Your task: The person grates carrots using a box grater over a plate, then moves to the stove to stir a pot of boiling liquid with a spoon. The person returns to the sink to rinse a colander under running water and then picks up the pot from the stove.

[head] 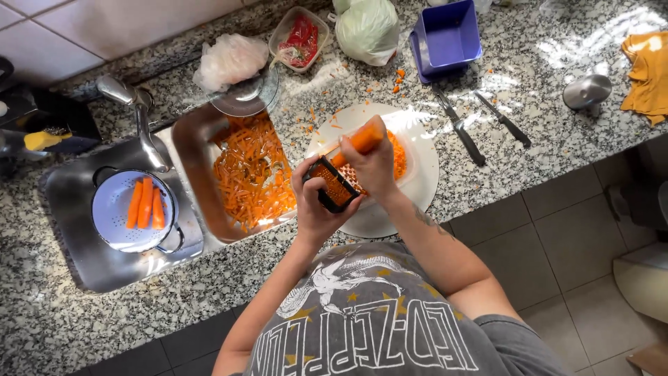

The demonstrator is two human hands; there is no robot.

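Note:
My left hand (314,209) grips a small orange grater with a black frame (332,184), tilted over a round white plate (417,191). My right hand (374,167) holds a peeled carrot (362,139) and presses its lower end against the grater. A heap of grated carrot (399,154) lies on the plate behind my right hand. Both hands are over the plate's left half, close together.
A metal tray (191,167) of carrot peelings sits left of the plate. A blue colander (111,230) with three peeled carrots stands in the sink (69,202) under the faucet (142,125). Two knives (460,131) (504,120), a blue box (449,35), a cabbage (367,28) and a yellow cloth (647,69) lie on the granite counter.

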